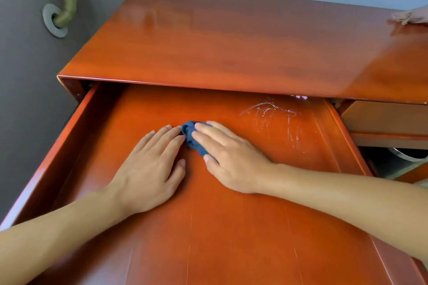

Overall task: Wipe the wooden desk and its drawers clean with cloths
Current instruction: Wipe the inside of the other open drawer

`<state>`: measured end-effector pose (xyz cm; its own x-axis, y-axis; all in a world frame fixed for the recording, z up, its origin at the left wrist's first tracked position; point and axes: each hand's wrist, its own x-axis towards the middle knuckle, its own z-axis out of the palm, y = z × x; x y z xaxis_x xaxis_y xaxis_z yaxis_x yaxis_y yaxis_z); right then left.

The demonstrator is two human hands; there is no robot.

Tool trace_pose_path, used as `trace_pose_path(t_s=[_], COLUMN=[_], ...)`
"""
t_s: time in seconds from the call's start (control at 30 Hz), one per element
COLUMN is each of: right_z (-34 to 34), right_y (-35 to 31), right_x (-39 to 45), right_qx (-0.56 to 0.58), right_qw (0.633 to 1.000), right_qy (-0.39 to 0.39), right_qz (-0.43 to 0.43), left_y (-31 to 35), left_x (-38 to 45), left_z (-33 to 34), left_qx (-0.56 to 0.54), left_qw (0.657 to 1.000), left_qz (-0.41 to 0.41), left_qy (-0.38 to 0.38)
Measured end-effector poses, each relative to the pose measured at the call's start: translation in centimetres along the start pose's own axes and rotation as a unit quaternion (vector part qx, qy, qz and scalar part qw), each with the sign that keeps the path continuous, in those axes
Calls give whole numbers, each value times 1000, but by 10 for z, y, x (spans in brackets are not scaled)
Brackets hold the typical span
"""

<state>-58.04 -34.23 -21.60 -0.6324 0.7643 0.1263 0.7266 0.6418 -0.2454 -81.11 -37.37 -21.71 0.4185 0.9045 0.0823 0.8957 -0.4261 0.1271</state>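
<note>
The counter stands against the wall, its wide drawer pulled out for cleaning. The left hand lies flat, fingers straight, likely bracing. The right hand presses the bunched blue cloth onto the drawer floor (white smears lie just beyond).

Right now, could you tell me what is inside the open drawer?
Inside the open drawer: the left hand flat on its floor, the right hand pressing a blue cloth, and white scratch marks. The drawer's back, under the desk top, is hidden.
</note>
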Motion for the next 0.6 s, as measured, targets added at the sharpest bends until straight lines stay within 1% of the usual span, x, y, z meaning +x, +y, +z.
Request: trace_pose_path(t_s=[0.03, 0.07, 0.1, 0.17, 0.2, 0.23, 0.27, 0.3, 0.33, 0.37, 0.4, 0.43, 0.47, 0.5, 0.53, 0.57, 0.6], right_z=[-6, -14, -22, -30, -26, -22, -17, -14, -15, -21, -25, -29, -32, -32, -28, -22, -16], right_y=[7, 23, 38, 52, 48, 35, 20, 8, 8, 17, 31, 45, 56, 61, 58, 49, 38], right_x=[-10, -11, -8, -5, -8, -15, -26, -42, -55, -60, -57, -49, -39, -30, -24, -23, -27], right_qx=[-2, -9, -11, -1, -3, -3, -4, 6, 8, 3, -4, -3, 9, 7, -5, -14, -15], right_qw=[999, 998, 1000, 989, 985, 989, 997, 1000, 997, 994, 996, 1000, 997, 986, 978, 980, 989], right_qy=[-25, -22, 0, 35, 49, 45, 20, -14, -54, -68, -49, -11, 34, 61, 83, 88, 73], right_qz=[-46, -53, -9, 141, 167, 142, 79, -1, -61, -89, -74, -10, 73, 155, 191, 177, 125], left_y=[2, 4, 5, 6, 7, 8, 10, 11, 11, 10, 11, 10, 10, 9, 8, 7, 6], left_x=[2, 3, 4, 6, 7, 8, 8, 7, 6, 6, 7, 7, 9, 10, 11, 13, 14], left_z=[2, 2, 2, 1, 0, -1, -3, -3, -4, -3, -5, -5, -5, -5, -4, -5, -6], left_qx=[4, 13, 26, 48, 54, 59, 64, 67, 66, 61, 55, 51, 48, 48, 44, 39, 37], left_qw=[1000, 999, 998, 994, 993, 992, 991, 990, 990, 991, 991, 992, 992, 993, 993, 994, 995], left_qz=[-5, -7, -6, -6, -11, -16, -18, -18, -18, -19, -19, -19, -17, -14, -11, -6, 9], left_qy=[-18, -38, -59, -97, -107, -112, -117, -121, -121, -119, -116, -115, -112, -109, -107, -104, -96])
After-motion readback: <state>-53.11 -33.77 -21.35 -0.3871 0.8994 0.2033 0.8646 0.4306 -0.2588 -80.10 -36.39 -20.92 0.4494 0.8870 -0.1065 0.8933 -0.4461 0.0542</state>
